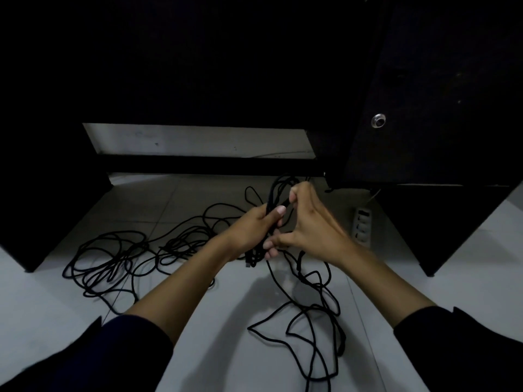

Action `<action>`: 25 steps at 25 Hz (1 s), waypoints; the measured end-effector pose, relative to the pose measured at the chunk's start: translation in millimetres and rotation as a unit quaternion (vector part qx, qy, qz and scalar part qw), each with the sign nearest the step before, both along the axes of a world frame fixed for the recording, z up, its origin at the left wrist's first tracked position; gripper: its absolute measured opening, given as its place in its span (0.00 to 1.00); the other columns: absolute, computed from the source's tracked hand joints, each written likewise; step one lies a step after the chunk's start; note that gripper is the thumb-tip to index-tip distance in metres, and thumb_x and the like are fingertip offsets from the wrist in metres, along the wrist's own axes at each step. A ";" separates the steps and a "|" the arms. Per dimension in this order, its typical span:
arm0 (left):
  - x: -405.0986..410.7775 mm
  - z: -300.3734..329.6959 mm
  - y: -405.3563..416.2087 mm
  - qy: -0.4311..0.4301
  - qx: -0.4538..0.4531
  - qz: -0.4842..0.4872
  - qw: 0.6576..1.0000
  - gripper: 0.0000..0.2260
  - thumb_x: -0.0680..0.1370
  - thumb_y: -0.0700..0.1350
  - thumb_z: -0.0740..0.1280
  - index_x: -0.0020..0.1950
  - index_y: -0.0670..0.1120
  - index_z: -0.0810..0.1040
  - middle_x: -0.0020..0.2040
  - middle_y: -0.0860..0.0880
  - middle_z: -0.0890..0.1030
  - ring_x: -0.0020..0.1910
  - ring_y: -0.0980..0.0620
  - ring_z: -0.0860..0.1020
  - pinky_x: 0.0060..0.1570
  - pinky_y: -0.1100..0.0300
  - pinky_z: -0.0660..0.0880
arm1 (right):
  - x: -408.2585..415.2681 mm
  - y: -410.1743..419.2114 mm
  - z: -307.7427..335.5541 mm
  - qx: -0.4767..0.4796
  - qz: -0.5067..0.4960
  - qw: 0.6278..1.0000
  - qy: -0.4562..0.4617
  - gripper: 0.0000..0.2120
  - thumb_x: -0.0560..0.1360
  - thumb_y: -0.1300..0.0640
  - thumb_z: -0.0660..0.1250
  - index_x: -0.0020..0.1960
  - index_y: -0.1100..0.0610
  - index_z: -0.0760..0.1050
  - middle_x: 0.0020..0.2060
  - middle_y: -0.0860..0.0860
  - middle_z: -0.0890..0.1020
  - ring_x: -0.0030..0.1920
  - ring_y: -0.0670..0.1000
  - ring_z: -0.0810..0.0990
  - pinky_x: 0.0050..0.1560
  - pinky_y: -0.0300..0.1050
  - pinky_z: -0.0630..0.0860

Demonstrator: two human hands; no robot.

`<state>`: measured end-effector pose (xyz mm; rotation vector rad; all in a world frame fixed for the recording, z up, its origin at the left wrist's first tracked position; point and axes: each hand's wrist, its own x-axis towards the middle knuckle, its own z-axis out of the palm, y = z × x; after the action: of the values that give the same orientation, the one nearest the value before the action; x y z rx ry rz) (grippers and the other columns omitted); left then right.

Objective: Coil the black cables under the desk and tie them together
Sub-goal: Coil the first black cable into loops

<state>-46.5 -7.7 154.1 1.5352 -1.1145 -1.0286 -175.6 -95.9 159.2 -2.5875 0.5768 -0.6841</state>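
Observation:
Thin black cables lie tangled on the pale tiled floor under a dark desk. One loose heap (113, 258) spreads at the left. Another stretch of cable (314, 315) trails in open loops at the lower right. A gathered bundle of loops (278, 190) stands upright between my hands. My left hand (252, 227) is closed around the middle of that bundle, thumb on top. My right hand (308, 219) pinches a strand at the bundle's upper part, with its lower fingers touching the cables below. A plug end hangs under my left hand.
A white power strip (361, 226) lies on the floor at the right, beside the dark desk side panel (441, 108), which carries a metal fitting (378, 120). A black crossbar (215, 164) runs along the back. Another dark panel (42, 216) stands at the left.

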 end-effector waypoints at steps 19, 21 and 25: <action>22.9 0.1 1.0 0.075 -0.019 0.047 0.996 0.15 0.83 0.53 0.55 0.43 0.45 0.68 0.27 0.53 0.62 0.21 0.57 0.59 0.22 0.65 0.62 | -28.3 -39.1 -34.7 0.157 0.042 0.985 0.054 0.05 0.80 0.54 0.63 0.49 0.55 0.76 0.41 0.46 0.81 0.42 0.37 0.78 0.43 0.30 0.72; 23.5 -5.9 1.5 0.049 -0.017 0.032 0.998 0.13 0.82 0.54 0.56 0.45 0.45 0.66 0.29 0.52 0.62 0.23 0.57 0.60 0.24 0.64 0.65 | -22.5 -35.0 -26.1 0.211 0.025 0.976 -0.045 0.06 0.80 0.56 0.63 0.47 0.57 0.75 0.40 0.50 0.82 0.42 0.43 0.81 0.43 0.37 0.77; 20.6 -8.6 2.1 0.026 -0.038 0.018 0.999 0.11 0.79 0.52 0.61 0.45 0.45 0.69 0.28 0.54 0.62 0.24 0.57 0.62 0.26 0.63 0.68 | -12.9 -23.7 -5.4 0.198 -0.013 0.969 -0.145 0.07 0.81 0.54 0.62 0.49 0.56 0.76 0.35 0.50 0.79 0.33 0.50 0.79 0.30 0.45 0.78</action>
<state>-25.9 -5.7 145.4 1.4548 -1.0752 -0.9852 -188.5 -119.6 153.9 -2.0686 0.5853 -0.8406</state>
